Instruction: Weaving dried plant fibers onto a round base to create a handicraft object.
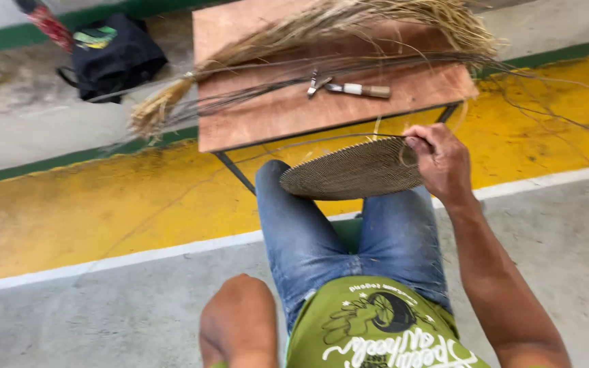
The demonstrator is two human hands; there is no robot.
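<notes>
My right hand [440, 161] grips the right edge of a flat round woven disc [352, 174], which is brown with fine ridges. The disc lies tilted over my knees in blue jeans [294, 225], just in front of a small wooden table [288, 112]. Only a rounded, bent part of my left arm [238, 320] shows at the bottom edge. The left hand itself is out of sight.
On the table lie a long bundle of dry straw [322, 27], several thin dark reeds [260, 92], a knife with a wooden handle [359, 89] and a small metal tool [317, 84]. A black bag [114, 58] sits on the floor, far left. Loose strands trail right over the yellow floor stripe [103, 211].
</notes>
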